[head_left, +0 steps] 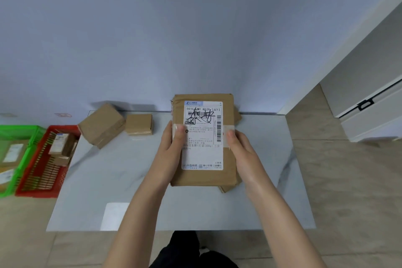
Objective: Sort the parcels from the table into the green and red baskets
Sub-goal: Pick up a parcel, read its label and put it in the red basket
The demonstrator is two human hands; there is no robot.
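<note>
Gripping a labelled parcel (203,137) over the table (130,180), I curl left hand (171,148) and right hand (241,150) round its sides. Green basket (21,130) and red basket (37,191) hold parcels already; big box (102,125) and small box (139,124) wait, so I'm partway.

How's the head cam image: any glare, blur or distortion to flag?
Head view: the wide-angle lens bends the table edges; a white glare patch sits near its front edge; the label on the held parcel is sharp at centre; the green basket and red basket at the left edge are soft; there is a soft shadow behind the tilted box.
</note>
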